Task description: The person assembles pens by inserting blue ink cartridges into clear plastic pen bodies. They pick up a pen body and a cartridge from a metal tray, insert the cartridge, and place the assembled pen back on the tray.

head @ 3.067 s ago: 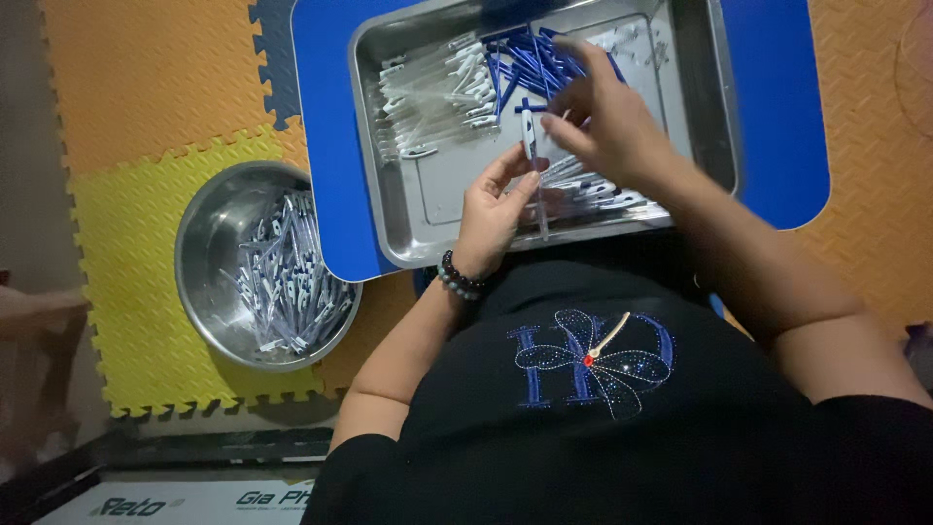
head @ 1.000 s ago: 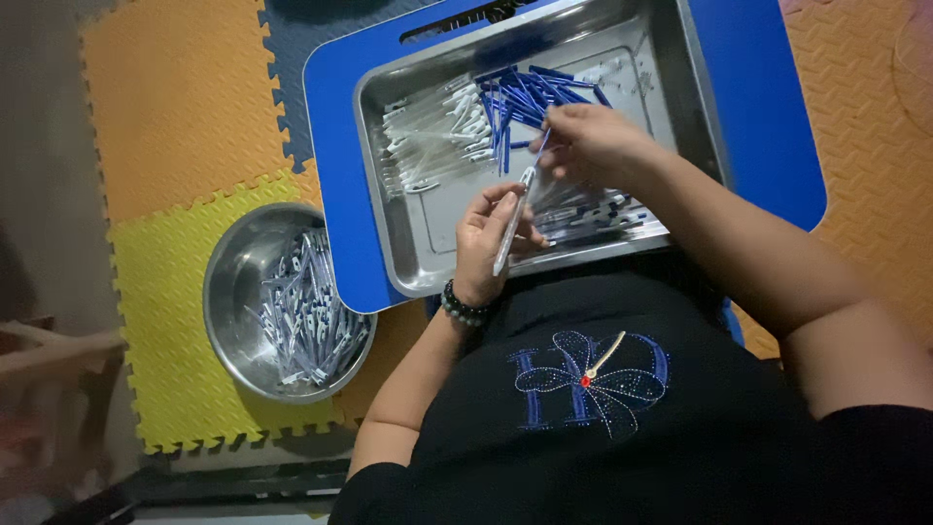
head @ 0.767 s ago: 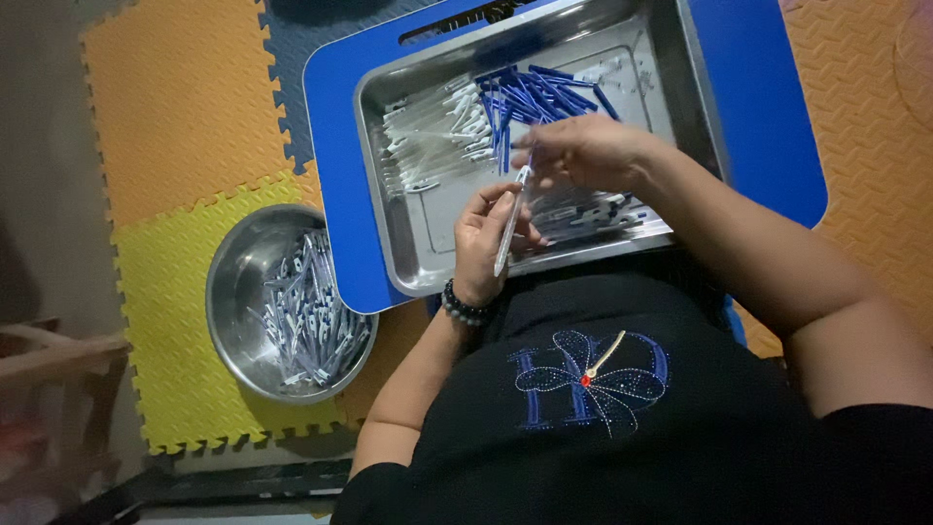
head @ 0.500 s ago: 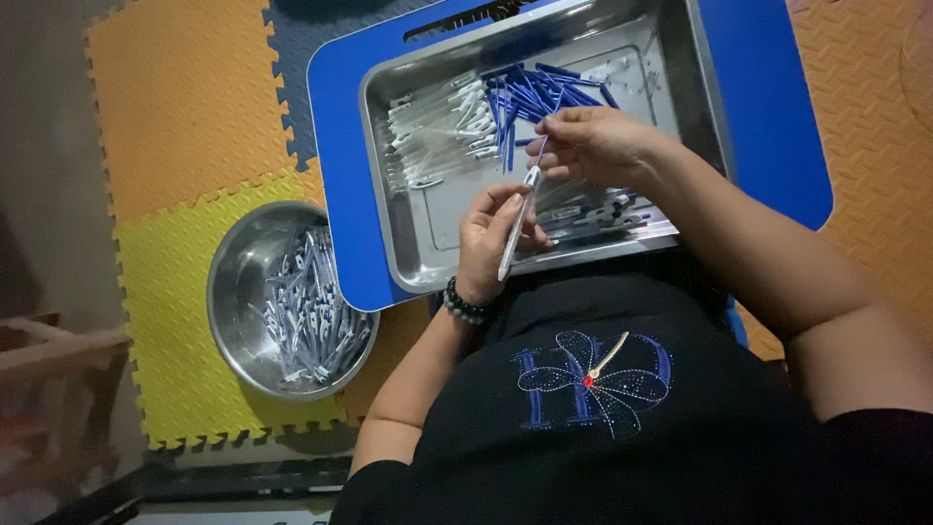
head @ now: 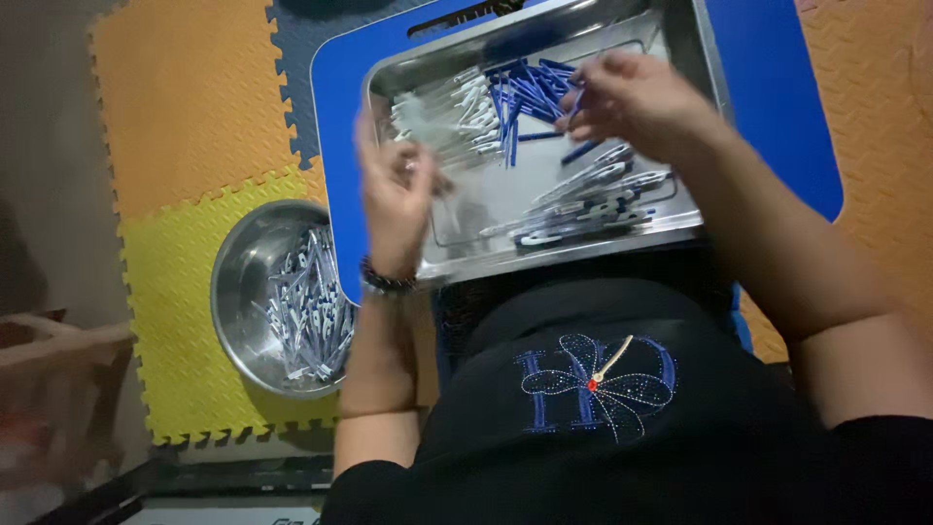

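Right hand [head: 641, 102] over the steel tray's [head: 695, 58] far edge, fingers pinching a blue piece [head: 575, 105] at the blue pile [head: 525, 92]. Left hand [head: 398, 190] blurred over the tray's left edge, grip unclear. Steel bowl [head: 238, 282] of assembled pieces on the yellow mat [head: 170, 292].

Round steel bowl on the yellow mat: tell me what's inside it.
The round steel bowl holds a heap of small white-and-blue pieces. Its right edge is hidden behind the left forearm.
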